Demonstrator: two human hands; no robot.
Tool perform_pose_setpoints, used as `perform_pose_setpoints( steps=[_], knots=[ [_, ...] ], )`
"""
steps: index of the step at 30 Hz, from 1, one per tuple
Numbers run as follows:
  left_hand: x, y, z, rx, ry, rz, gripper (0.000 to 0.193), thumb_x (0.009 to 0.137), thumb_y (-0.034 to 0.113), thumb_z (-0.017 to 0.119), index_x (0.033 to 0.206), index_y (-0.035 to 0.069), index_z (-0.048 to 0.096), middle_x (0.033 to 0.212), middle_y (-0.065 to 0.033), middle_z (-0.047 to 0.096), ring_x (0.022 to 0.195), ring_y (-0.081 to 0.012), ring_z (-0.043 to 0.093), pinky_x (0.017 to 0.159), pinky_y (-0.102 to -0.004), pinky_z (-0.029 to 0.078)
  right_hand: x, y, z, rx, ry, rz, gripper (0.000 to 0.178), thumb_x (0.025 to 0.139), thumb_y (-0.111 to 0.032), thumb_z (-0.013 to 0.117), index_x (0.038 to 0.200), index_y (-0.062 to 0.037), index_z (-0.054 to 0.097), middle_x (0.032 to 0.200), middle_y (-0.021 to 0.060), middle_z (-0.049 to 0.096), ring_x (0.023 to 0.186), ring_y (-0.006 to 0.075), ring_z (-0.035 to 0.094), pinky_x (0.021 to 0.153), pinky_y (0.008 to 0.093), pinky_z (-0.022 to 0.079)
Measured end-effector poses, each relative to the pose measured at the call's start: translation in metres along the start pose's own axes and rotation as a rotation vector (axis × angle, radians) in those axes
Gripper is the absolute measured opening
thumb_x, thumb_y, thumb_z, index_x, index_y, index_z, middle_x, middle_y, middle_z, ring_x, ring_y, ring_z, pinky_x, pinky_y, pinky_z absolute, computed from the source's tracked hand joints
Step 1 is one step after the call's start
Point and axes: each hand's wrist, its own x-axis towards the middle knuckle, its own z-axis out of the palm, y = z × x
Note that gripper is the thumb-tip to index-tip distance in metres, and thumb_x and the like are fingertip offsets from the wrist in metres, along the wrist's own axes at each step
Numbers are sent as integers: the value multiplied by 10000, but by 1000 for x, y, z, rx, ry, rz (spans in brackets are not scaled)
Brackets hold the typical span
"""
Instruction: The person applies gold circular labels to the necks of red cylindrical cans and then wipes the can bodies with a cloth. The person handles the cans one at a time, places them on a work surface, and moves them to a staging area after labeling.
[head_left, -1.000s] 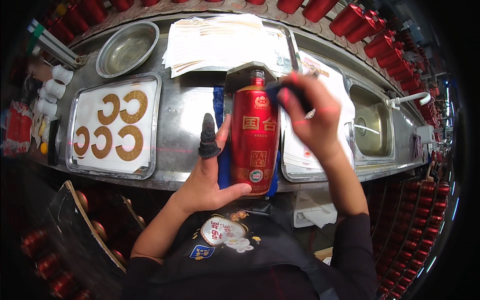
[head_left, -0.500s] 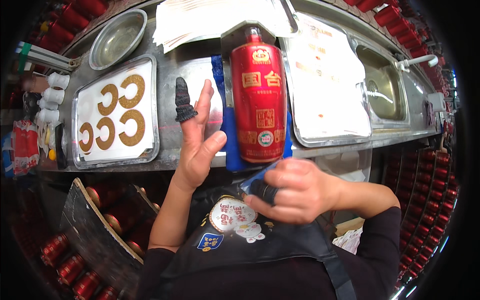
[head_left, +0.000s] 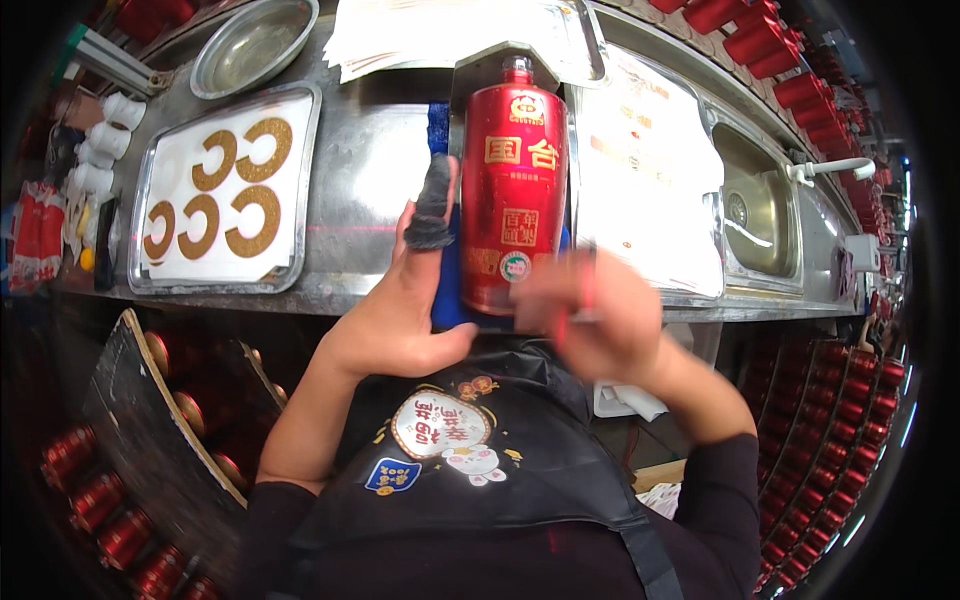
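Observation:
A red bottle (head_left: 516, 190) with gold lettering lies in a metal cradle (head_left: 466, 68) over blue padding (head_left: 438, 130), its neck pointing away from me. My left hand (head_left: 405, 325) is beside its lower left side, fingers stretched, thumb apart and nothing held. A black knitted cot (head_left: 434, 205) covers one of its fingers. Smeared by motion, my right hand (head_left: 610, 315) is by the bottle's lower right end; its fingers cannot be made out, nor whether they touch the bottle or hold anything.
A tray (head_left: 312, 180) of gold C-shaped labels (head_left: 252, 222) lies left, below a metal bowl (head_left: 250, 50). Printed white sheets (head_left: 650, 190) lie right, beside a sink (head_left: 745, 200) and faucet (head_left: 830, 170). More red bottles (head_left: 125, 510) stand lower left; racks of red ones (head_left: 830, 440) fill the right.
My left hand has moved right, closer to the bottle. My right hand has risen from in front of my apron to the bottle's lower end. The whole view has shifted slightly.

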Motion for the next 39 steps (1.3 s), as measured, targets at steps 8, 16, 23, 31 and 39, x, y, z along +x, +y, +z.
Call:
perform_pose_setpoints(
  steps=[8,16,23,31,39],
  knots=[
    [15,-2,25,422,222,32,1141,708,480,875,1571,90,239,1521,-138,492,1442,-352,427,1165,-729,-13,18,25,-4,-381,17,-570,313,677,-2,808,977,-80,761,799,27,591,752,232,626,617,370,546],
    [15,-3,21,312,194,16,1232,644,217,969,1573,11,188,1559,-184,378,1445,-296,412,1189,-425,355,-75,19,43,144,511,488,230,853,-82,810,1040,1,704,897,85,711,770,146,650,690,284,529],
    [15,-16,19,-7,137,-127,1353,625,282,982,1576,-4,62,1573,-230,349,1454,-341,395,1210,-457,294,-38,-5,34,29,509,251,189,884,-64,784,1030,7,686,874,25,693,759,74,616,663,237,491],
    [15,-14,19,114,123,-74,1359,633,194,981,1593,27,34,1601,-224,299,1368,-340,512,1109,-445,459,-50,18,33,152,607,644,162,882,-79,773,984,10,684,875,119,707,779,176,685,714,291,540],
    [18,-8,15,154,109,-169,1235,617,208,975,1568,19,210,1565,-196,368,1404,-343,476,1146,-465,401,-48,12,41,61,715,596,151,906,-84,748,1003,7,676,814,109,674,717,155,641,673,294,522]
  ],
)
